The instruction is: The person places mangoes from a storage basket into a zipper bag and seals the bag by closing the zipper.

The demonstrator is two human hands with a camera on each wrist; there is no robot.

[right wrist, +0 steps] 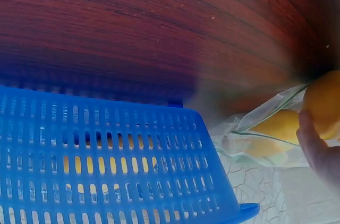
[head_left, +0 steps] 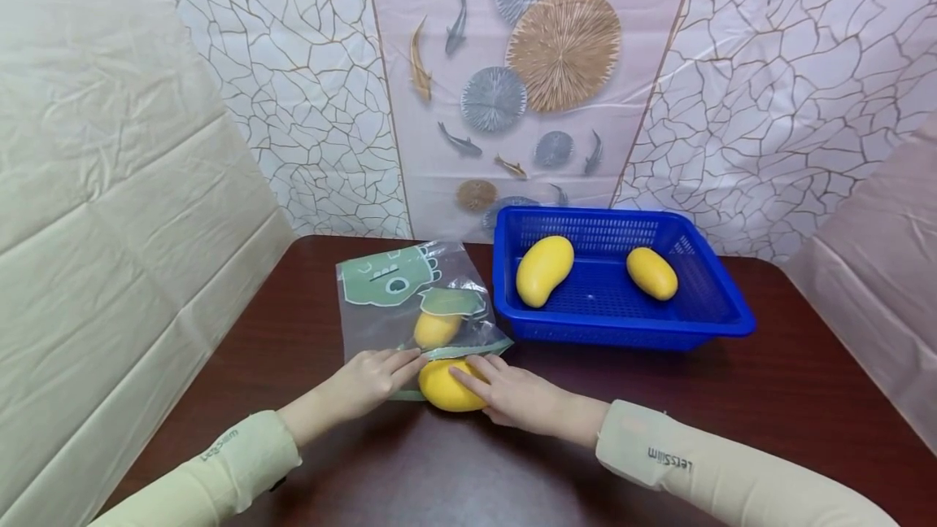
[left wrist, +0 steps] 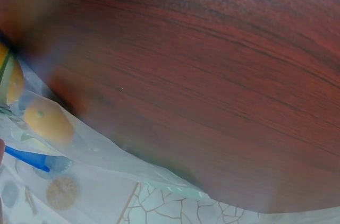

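A clear zip bag with green printed patches lies on the table, its mouth toward me. Inside it is one yellow mango, partly covered by a green print. My left hand pinches the bag's mouth on the left side; its fingertips are hardly visible in the left wrist view. My right hand grips another yellow mango at the mouth, fingers over its right side. In the right wrist view this held mango sits at the opening, in front of the bagged mango.
A blue perforated basket stands at the back right, just right of the bag. Two more mangoes lie in it, a larger one at left and a smaller one at right. Patterned cloth hangs behind the brown table.
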